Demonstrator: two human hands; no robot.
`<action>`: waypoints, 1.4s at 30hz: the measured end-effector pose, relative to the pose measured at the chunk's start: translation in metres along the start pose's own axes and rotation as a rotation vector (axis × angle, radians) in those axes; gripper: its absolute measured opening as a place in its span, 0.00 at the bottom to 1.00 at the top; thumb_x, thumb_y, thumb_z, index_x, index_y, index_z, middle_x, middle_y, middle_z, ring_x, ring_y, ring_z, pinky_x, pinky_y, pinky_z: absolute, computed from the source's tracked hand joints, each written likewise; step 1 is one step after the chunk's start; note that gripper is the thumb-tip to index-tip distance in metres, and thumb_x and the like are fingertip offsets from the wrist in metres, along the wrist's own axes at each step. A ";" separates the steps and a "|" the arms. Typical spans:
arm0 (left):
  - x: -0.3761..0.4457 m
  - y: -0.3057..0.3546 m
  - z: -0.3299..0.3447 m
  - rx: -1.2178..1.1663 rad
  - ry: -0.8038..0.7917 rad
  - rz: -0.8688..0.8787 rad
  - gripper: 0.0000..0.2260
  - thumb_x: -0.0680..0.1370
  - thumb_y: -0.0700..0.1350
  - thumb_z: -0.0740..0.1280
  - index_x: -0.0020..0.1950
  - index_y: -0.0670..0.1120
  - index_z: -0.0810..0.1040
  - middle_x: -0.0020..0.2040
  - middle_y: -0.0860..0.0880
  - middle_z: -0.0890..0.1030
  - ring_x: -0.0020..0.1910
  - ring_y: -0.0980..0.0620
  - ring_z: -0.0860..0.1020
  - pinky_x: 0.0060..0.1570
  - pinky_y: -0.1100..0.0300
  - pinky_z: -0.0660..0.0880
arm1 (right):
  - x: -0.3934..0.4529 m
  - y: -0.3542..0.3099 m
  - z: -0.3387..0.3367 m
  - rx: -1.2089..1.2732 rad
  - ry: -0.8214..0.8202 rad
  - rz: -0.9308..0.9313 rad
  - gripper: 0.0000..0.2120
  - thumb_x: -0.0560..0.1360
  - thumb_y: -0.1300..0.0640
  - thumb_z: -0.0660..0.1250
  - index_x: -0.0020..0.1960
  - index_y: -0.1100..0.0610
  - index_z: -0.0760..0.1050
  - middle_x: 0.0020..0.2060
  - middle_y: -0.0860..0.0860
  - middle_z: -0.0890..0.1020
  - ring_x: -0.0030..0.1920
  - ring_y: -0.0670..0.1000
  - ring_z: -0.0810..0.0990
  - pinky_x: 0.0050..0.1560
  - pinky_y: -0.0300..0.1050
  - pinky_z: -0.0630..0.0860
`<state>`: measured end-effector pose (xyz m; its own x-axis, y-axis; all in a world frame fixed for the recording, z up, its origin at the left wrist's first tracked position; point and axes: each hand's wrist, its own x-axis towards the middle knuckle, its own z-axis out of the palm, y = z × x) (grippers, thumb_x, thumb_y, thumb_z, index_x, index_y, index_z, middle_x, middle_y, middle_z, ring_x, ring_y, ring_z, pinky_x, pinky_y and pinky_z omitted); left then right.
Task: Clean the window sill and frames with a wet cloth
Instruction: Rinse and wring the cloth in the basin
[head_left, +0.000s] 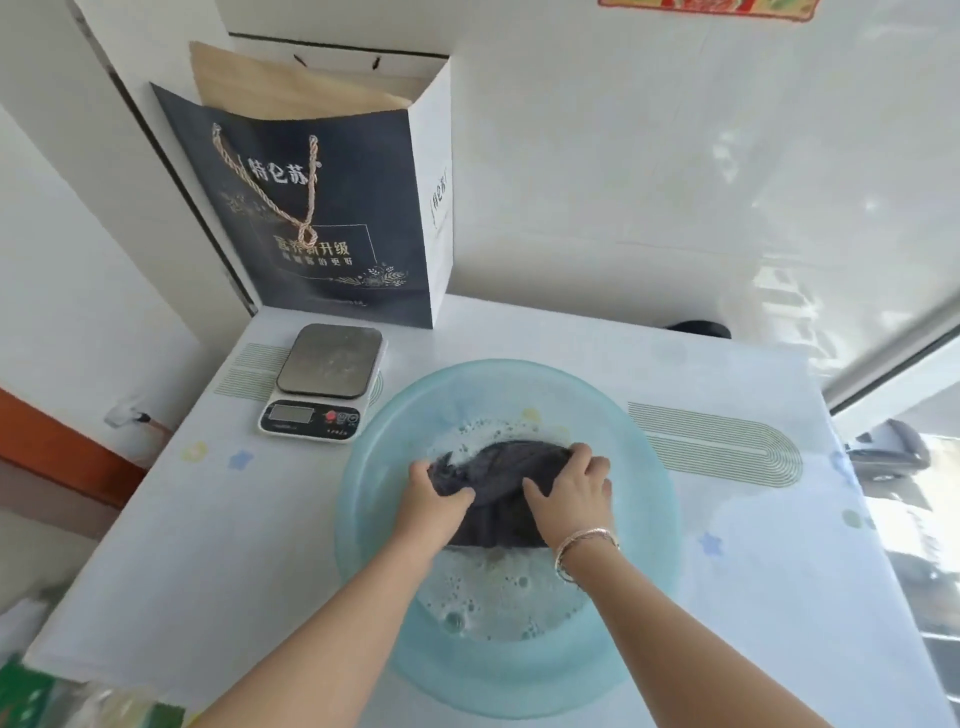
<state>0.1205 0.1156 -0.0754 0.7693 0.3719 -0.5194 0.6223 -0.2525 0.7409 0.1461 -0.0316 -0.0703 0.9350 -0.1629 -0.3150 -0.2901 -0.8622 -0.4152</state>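
A dark grey cloth (506, 470) lies soaked in a translucent light-blue basin (374, 467) that holds soapy, bubbly water. The basin stands on a white patterned table (208, 519). My left hand (434, 499) grips the cloth's left end, fingers closed on the fabric. My right hand (574, 491), a bracelet on its wrist, clutches the cloth's right end. Both hands hold the cloth bunched over the water in the middle of the basin.
A white kitchen scale (324, 382) with a steel plate stands left of the basin. Behind it a dark paper gift bag (322, 208) with rope handles leans at the wall. A window (893, 364) runs along the right side of the table.
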 end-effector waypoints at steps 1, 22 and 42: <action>0.004 -0.001 0.003 -0.109 -0.027 -0.091 0.17 0.74 0.47 0.68 0.59 0.45 0.68 0.54 0.45 0.76 0.50 0.46 0.75 0.44 0.58 0.69 | -0.002 -0.003 0.007 -0.022 -0.029 0.048 0.29 0.76 0.46 0.62 0.69 0.59 0.56 0.63 0.58 0.63 0.61 0.63 0.69 0.60 0.51 0.67; 0.030 0.028 0.014 -0.367 -0.381 -0.365 0.17 0.78 0.56 0.60 0.42 0.44 0.78 0.42 0.45 0.81 0.39 0.49 0.79 0.37 0.59 0.77 | 0.017 -0.071 0.021 0.106 0.039 -0.045 0.18 0.81 0.43 0.51 0.42 0.56 0.67 0.42 0.54 0.77 0.46 0.57 0.77 0.39 0.47 0.67; 0.028 0.004 0.004 0.342 0.128 0.255 0.05 0.80 0.41 0.58 0.56 0.44 0.65 0.40 0.47 0.72 0.40 0.41 0.75 0.35 0.54 0.65 | 0.017 -0.009 -0.034 1.058 -0.565 0.530 0.14 0.73 0.58 0.67 0.56 0.63 0.74 0.50 0.60 0.81 0.46 0.58 0.81 0.48 0.52 0.80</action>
<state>0.1448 0.1213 -0.0886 0.8936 0.3618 -0.2657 0.4438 -0.6235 0.6436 0.1713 -0.0428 -0.0425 0.5201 0.0815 -0.8502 -0.8538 0.0776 -0.5149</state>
